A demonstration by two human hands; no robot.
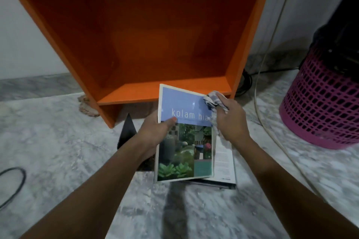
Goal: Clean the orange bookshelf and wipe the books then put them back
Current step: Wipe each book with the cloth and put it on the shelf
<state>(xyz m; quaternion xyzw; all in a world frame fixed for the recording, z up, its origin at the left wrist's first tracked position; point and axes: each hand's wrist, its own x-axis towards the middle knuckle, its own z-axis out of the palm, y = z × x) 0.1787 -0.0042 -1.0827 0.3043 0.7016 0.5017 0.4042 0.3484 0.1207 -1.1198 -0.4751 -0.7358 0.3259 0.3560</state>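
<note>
- the left hand (155, 131) holds the "kolam" garden book (184, 147) by its left edge. the thumb lies across the cover and the fingers are curled behind, clamped on the book.
- the right hand (231, 120) has its fingers bunched tight round a crumpled grey-white cloth (212, 101), which it presses on the cover's upper right corner.
- the book is held above the marble floor (58, 141) with its cover facing up. its long axis runs away from the person, and the far short edge is just in front of the orange bookshelf (136, 44).
- from the right fingers the rest of the cover stretches down and left, toward the left thumb. the next stroke likely runs along that long axis toward the person. the right hand is the one placed to wipe, while the left only steadies.
- the shelf's lower compartment opens straight beyond both sets of fingers, and the book is not yet back in it.
- under the held book, below the fingers, lie a white printed booklet (225, 163) on the right and a dark book (127, 132) on the left.
- a pink basket (320, 106) stands well to the right of the right fingers.
</note>
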